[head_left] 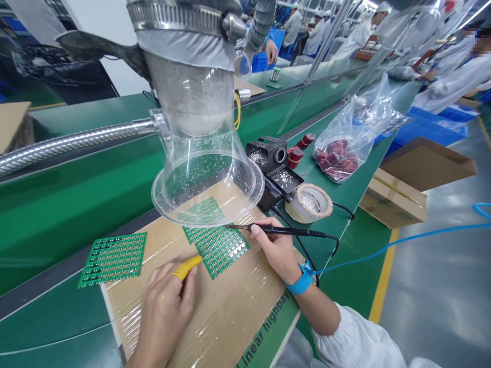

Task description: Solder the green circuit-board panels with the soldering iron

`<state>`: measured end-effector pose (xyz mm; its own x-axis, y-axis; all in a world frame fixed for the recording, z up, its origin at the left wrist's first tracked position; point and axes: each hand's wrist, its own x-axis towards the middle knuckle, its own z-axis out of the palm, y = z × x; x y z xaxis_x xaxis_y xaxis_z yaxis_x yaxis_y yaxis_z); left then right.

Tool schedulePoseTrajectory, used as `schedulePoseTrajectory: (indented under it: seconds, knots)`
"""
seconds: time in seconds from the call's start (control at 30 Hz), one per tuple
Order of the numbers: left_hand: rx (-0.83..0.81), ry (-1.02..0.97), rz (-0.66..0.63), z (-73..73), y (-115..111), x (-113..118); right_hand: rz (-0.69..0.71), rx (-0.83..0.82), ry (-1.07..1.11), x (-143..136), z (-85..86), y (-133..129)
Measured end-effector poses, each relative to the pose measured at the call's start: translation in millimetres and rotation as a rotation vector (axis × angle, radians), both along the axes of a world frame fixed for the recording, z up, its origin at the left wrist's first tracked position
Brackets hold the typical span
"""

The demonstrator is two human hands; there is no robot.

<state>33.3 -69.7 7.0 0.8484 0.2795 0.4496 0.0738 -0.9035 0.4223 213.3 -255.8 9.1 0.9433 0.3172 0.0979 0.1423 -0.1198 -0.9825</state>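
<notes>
My right hand, with a blue strap round its wrist, is closed round a black soldering iron. The iron's tip points left and meets a green circuit board panel lying on the film-covered cardboard. In my left hand, whose index finger wears a yellow finger cot, a thin solder wire is pinched. Its end runs up to the iron's tip. The clear fume hood hangs over the panel's far part. Another board panel lies to the left.
Right of the hood stand a soldering iron stand and a round pot with solder bits. Behind are bundles of red wires and a plastic bag of more. A blue cord trails rightward. People work farther back.
</notes>
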Motion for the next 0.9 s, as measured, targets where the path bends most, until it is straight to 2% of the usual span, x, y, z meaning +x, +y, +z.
schedulePoseTrajectory:
  seconds: [0.23, 0.37, 0.47, 0.7, 0.9]
  knots:
    - [0.002, -0.003, 0.001, 0.6, 0, 2, 0.004, 0.011, 0.000, 0, -0.4, -1]
    - [-0.058, -0.048, -0.002, -1.7, 4, -8, -0.021, 0.085, 0.080, 1, 7.6, -3]
    - [-0.088, -0.054, -0.032, -4.9, 7, -16, 0.015, 0.103, 0.111, -2, 11.0, -2]
    - [-0.057, -0.065, -0.053, -7.4, 6, -12, 0.013, 0.062, 0.031, -7, 2.4, 4]
    - [-0.041, -0.047, -0.044, -6.9, 5, -10, 0.008, 0.043, -0.002, -6, 1.7, 4]
